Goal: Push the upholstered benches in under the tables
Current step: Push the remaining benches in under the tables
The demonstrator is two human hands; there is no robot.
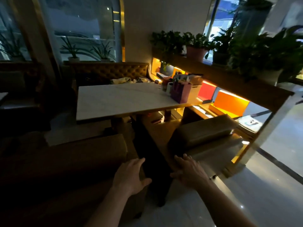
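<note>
On the left, our left hand lies open, fingers spread, on the near corner of the left bench. That bench stands just clear of the white table, so we judge it not yet pushed in. Our right hand is open too, touching the right bench, whose far end barely reaches the tabletop. Both benches run lengthwise away from us, toward the table.
</note>
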